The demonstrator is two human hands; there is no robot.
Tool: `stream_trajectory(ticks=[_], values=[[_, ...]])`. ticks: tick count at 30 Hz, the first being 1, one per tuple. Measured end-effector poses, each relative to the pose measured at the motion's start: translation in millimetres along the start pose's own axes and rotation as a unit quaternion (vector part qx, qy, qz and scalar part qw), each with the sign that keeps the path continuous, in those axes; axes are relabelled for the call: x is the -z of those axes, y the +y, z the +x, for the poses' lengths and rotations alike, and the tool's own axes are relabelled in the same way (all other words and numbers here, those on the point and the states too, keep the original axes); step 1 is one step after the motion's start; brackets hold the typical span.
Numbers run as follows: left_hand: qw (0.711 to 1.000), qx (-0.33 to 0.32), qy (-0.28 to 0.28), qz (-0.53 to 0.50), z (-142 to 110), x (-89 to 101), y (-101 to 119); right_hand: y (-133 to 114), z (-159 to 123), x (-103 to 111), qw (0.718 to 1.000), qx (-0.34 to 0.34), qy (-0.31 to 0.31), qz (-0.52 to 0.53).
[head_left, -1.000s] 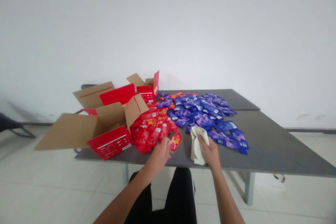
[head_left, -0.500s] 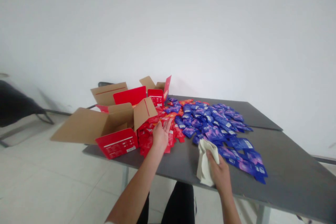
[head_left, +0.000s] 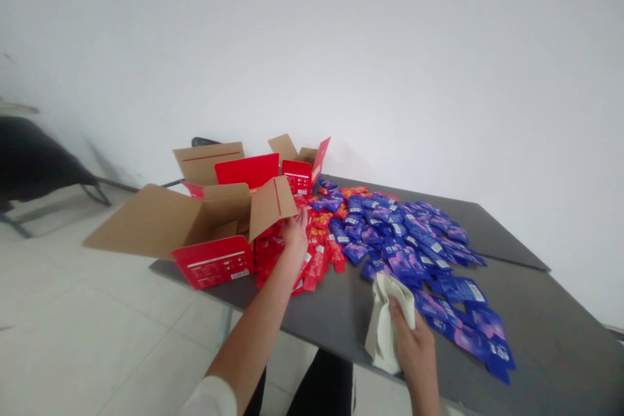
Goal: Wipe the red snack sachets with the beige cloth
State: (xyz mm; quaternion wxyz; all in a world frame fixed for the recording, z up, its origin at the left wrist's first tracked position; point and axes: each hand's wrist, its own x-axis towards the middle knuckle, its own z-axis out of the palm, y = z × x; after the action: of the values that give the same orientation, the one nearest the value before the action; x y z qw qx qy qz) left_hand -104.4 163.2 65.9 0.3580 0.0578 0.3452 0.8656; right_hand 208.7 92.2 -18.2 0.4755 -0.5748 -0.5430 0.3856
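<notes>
My right hand is closed around a cream cloth pouch, its folded mouth upward, at the table's front edge. My left hand reaches over a heap of red packets, beside the flap of the nearest carton. A finger or thumb of it stretches upward; the other fingers are partly hidden among the packets and the flap. I see no packet clearly held in it. Right of the red heap spreads a large pile of blue-purple packets, reaching close to the pouch.
An open red-and-brown carton stands at the table's left, flaps spread outward. Behind it are another open carton and a smaller one. The grey table extends right. A black chair stands on the floor at far left.
My left hand has moved farther in and slightly left, from above the red packets to beside the carton flap. My right hand keeps hold of the pouch. The view has shifted slightly.
</notes>
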Motion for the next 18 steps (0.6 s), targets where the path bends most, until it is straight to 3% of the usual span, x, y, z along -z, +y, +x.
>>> stream_trajectory(ticks=[3, 8, 18], values=[[0.999, 0.004, 0.039, -0.034, 0, 6.1, -8, 2, -1, 0, 1.000, -0.017, -0.003, 0.007], [0.997, 0.025, 0.058, -0.054, -17, 9.8, -10, -3, -2, -1, 1.000, -0.031, 0.001, 0.002], [0.990, 0.127, 0.013, -0.058, -76, 16.9, 7, -4, -4, 0, 1.000, -0.015, 0.000, -0.005]])
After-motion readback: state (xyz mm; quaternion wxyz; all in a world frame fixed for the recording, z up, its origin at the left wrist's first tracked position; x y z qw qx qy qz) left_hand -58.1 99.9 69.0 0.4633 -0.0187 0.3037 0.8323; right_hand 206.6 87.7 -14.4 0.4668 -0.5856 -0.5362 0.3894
